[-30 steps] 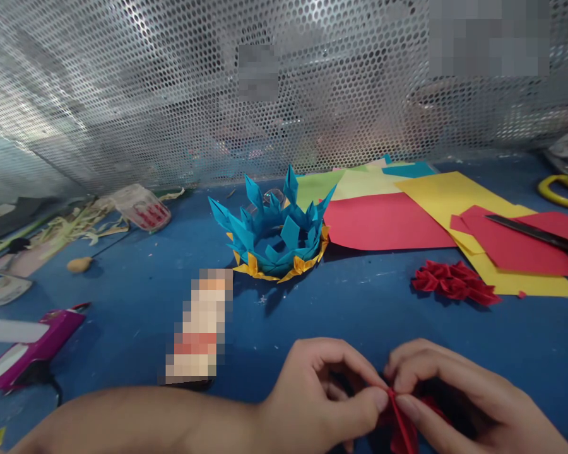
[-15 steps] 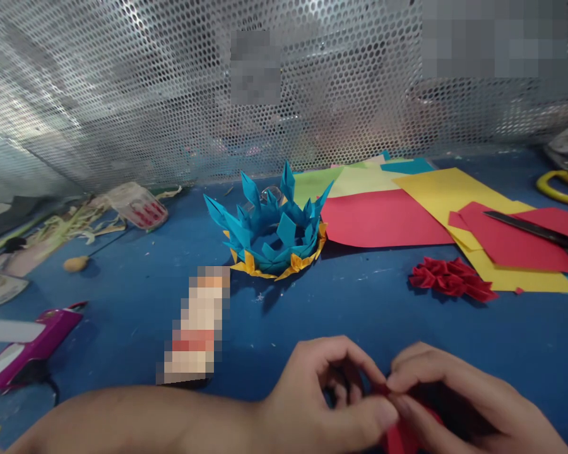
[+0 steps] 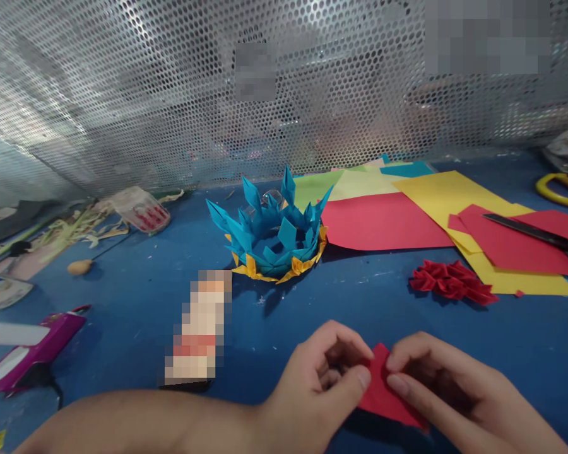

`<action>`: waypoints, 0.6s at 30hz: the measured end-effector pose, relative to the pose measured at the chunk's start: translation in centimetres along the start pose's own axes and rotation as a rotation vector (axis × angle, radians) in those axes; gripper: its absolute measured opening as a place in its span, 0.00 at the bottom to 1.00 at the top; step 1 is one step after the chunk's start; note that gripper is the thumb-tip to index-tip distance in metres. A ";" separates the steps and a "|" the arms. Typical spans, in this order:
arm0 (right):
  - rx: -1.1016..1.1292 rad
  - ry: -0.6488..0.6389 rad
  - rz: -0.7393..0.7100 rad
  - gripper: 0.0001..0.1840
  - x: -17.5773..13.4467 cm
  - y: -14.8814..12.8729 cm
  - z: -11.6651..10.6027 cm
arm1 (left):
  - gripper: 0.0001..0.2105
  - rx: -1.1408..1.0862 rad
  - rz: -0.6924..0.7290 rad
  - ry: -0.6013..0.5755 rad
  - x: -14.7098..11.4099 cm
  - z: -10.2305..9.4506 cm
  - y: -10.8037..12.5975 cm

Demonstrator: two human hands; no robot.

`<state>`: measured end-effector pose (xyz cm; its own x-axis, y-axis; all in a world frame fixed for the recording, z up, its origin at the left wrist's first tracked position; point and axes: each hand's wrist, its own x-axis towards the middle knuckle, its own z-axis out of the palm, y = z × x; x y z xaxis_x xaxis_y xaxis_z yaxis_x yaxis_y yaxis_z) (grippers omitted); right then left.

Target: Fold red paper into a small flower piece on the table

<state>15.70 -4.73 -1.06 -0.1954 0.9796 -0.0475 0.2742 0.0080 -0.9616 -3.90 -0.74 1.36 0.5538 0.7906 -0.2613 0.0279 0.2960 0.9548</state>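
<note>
A small piece of red paper (image 3: pixel 383 394) is held between my two hands near the front edge of the view. My left hand (image 3: pixel 329 384) pinches its left side between thumb and fingers. On the other side, my right hand (image 3: pixel 447 391) grips it with thumb and forefinger. Part of the paper is covered by the fingers. Beyond my right hand lies a cluster of folded red paper pieces (image 3: pixel 452 282). A blue folded-paper crown (image 3: pixel 281 246) with a yellow paper trim (image 3: pixel 296 271) stands upright in the middle of the blue table (image 3: pixel 360 302).
Red sheets (image 3: pixel 392 221), a yellow sheet (image 3: pixel 454 195) and a black-bladed cutter (image 3: pixel 525 227) lie at the right. Yellow-handled scissors (image 3: pixel 558 189) sit beyond. A purple glue gun (image 3: pixel 42 350), a clear cup (image 3: pixel 144 211) and paper scraps (image 3: pixel 71 233) are left. Perforated metal (image 3: pixel 170 82) rises behind.
My hands have moved slightly apart, and more of the red paper shows between them, spread flatter. The crown and the red cluster have stayed put.
</note>
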 end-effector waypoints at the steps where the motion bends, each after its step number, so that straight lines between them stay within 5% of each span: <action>1: 0.001 0.008 -0.004 0.15 0.2 -0.2 -0.1 | 0.05 0.026 0.012 -0.015 0.0 -0.1 0.0; 12: -0.162 0.326 -0.091 0.21 0.1 -0.4 0.2 | 0.06 -0.212 0.090 0.018 0.3 -0.2 -0.6; 18: -0.165 0.319 -0.110 0.20 -0.5 0.2 1.4 | 0.13 -0.303 0.016 0.041 0.5 -0.2 -0.8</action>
<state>14.56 -5.51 -1.63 0.0639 0.9842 0.1654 0.4207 0.1237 -0.8987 -3.78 -0.44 0.44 0.5180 0.8155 -0.2581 -0.2331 0.4249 0.8747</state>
